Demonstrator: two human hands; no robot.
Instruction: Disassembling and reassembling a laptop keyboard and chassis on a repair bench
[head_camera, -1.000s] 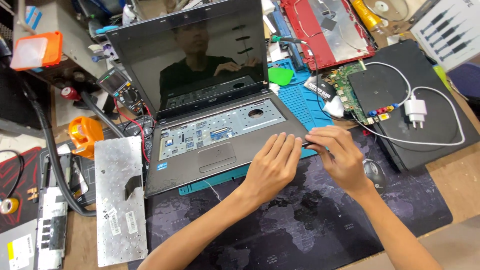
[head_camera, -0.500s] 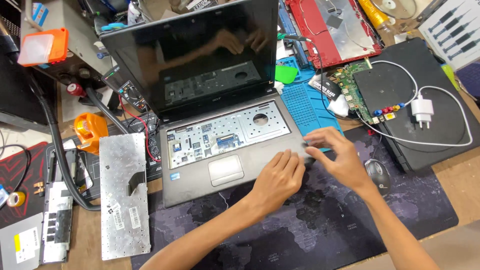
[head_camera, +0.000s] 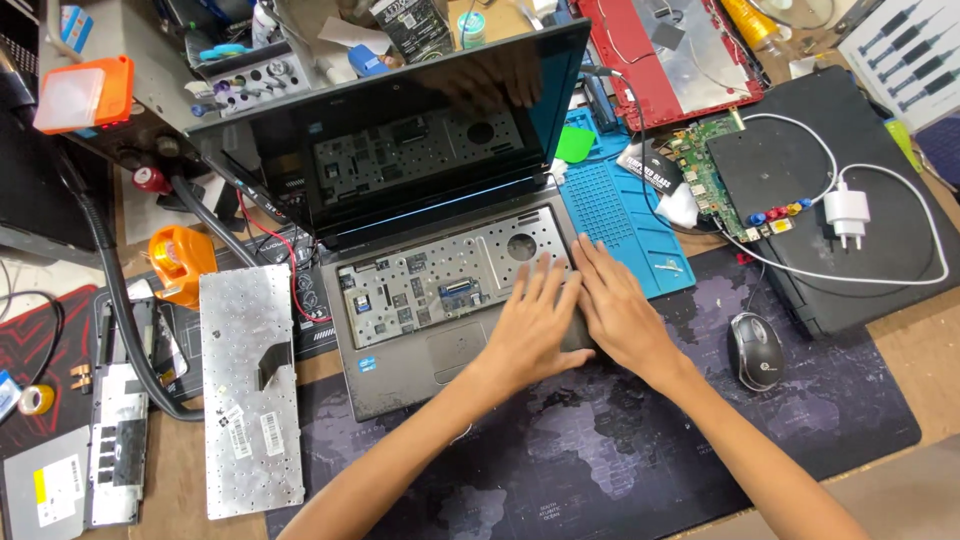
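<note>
I press my left hand (head_camera: 535, 325) and right hand (head_camera: 620, 310) flat, fingers spread, gripping nothing, on the laptop (head_camera: 440, 290)'s right front corner, steadying it.

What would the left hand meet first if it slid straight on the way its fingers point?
Probably the round hole in the silver keyboard tray of the open grey laptop, then the hinge and black screen. The left hand lies flat, fingers pointing up-screen.
</note>
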